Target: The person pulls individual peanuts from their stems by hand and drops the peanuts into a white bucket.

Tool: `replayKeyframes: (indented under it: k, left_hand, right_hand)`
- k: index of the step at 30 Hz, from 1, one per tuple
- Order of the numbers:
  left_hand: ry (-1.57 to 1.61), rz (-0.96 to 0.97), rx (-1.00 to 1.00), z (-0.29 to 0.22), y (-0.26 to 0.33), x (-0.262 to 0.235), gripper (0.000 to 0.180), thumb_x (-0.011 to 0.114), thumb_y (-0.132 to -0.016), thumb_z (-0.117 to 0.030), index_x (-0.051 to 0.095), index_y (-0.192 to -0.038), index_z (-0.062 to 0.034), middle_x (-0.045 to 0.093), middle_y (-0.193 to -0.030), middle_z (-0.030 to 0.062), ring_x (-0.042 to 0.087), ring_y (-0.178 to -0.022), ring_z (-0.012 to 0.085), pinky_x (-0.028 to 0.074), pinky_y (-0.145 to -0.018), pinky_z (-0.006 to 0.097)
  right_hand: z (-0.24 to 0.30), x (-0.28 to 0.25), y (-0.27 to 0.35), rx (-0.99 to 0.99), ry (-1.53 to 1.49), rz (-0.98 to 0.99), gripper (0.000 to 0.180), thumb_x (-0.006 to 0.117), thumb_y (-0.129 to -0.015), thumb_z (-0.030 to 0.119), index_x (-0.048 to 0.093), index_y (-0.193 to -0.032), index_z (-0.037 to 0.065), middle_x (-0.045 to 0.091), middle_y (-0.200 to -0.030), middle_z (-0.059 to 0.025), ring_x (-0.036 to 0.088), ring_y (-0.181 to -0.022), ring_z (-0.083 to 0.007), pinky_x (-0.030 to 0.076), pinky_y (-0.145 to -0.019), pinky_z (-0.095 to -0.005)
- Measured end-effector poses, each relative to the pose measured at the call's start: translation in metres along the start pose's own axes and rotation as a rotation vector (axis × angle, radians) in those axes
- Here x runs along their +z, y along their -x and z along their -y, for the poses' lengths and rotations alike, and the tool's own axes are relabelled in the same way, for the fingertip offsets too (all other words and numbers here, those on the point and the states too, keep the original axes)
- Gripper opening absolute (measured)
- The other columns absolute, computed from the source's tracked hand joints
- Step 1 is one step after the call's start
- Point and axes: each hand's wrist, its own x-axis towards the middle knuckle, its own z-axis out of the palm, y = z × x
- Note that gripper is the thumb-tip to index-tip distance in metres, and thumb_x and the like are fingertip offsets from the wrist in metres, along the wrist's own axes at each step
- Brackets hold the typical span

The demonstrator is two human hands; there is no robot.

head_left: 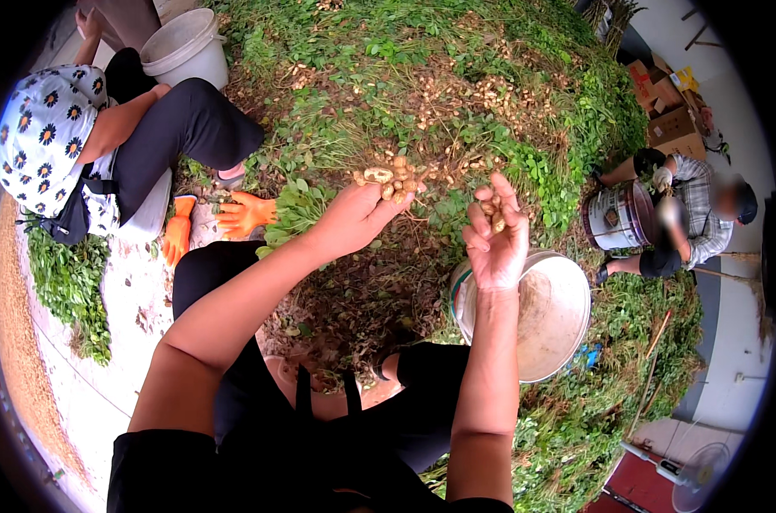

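Pinching a peanut cluster (388,177) in the left hand (358,216), left of and beyond the white bucket (567,333); nearer it, holding loose peanuts (497,221) in the right hand (501,250) (within curled fingers (477,240)).

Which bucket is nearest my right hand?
The white bucket partly behind your right forearm. The other white bucket is upper left, beside the person in floral fabric; the printed bucket is far right, with the person in plaid.
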Motion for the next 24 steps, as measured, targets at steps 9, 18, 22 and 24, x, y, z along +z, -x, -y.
replayKeyframes:
  k: [9,18,22,24]
  left_hand:
    - [0.168,0.311,-0.110,-0.002,0.005,0.010,0.026,0.049,-0.101,-0.026,0.059,-0.106,-0.0025,0.064,-0.090,0.0046,0.059,-0.085,0.0128,0.048,-0.080,0.031]
    - [0.617,0.427,-0.127,-0.002,0.010,0.004,0.028,0.043,-0.104,-0.026,0.056,-0.105,-0.0018,0.058,-0.088,0.0029,0.056,-0.082,0.0127,0.048,-0.079,0.031]
    - [0.555,0.420,-0.168,0.000,0.009,0.009,0.027,0.043,-0.103,-0.025,0.056,-0.104,-0.0011,0.058,-0.087,0.0029,0.056,-0.083,0.0126,0.048,-0.080,0.031]
    - [0.520,0.407,-0.151,0.005,0.009,0.011,0.027,0.044,-0.103,-0.025,0.056,-0.103,-0.0012,0.058,-0.086,0.0028,0.057,-0.083,0.0128,0.048,-0.080,0.031]
  right_hand:
    - [-0.035,-0.003,0.003,0.231,0.536,0.106,0.041,0.051,-0.099,0.038,0.063,-0.118,0.004,0.055,-0.077,0.0067,0.033,-0.057,-0.0019,0.026,-0.051,-0.0166]
    - [-0.036,-0.011,0.002,0.275,0.417,0.222,0.023,0.058,-0.097,0.029,0.058,-0.100,0.007,0.053,-0.075,0.0040,0.038,-0.059,-0.0045,0.031,-0.052,-0.0202]
    - [-0.042,-0.025,0.003,-0.199,0.945,0.204,0.017,0.062,-0.094,0.019,0.055,-0.099,0.004,0.059,-0.078,-0.0004,0.054,-0.065,-0.0128,0.044,-0.058,-0.0287]
    - [-0.033,0.001,0.015,-0.313,1.302,0.086,0.017,0.063,-0.093,0.016,0.053,-0.097,0.003,0.062,-0.080,-0.0041,0.060,-0.070,-0.0176,0.048,-0.063,-0.0329]
